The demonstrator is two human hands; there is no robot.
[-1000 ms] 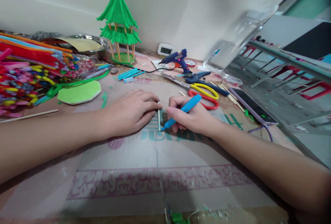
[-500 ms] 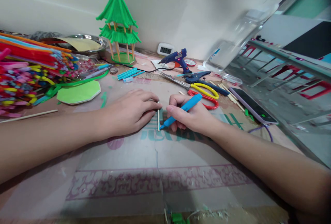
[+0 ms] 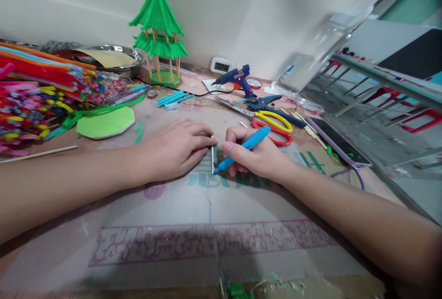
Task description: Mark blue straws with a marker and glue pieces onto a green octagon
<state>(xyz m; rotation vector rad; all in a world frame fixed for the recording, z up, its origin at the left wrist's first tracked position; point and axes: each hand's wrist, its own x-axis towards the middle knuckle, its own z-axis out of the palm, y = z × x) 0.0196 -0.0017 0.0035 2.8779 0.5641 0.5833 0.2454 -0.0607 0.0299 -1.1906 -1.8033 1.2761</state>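
While the left hand point(image 3: 177, 148) holds a thin stick point(image 3: 212, 157), the right hand point(image 3: 257, 155) pinches a blue marker point(image 3: 256, 138) — tip at the stick.

The near sheet point(image 3: 165, 211) leaves passage; scissors point(image 3: 254, 114) obstruct farther right.

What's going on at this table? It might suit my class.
Someone's left hand steadies a stick. The right hand holds a blue marker, its tip at the stick's near end. Beyond the hands, a green-roofed model stands upright, with a glue gun and scissors to its right.
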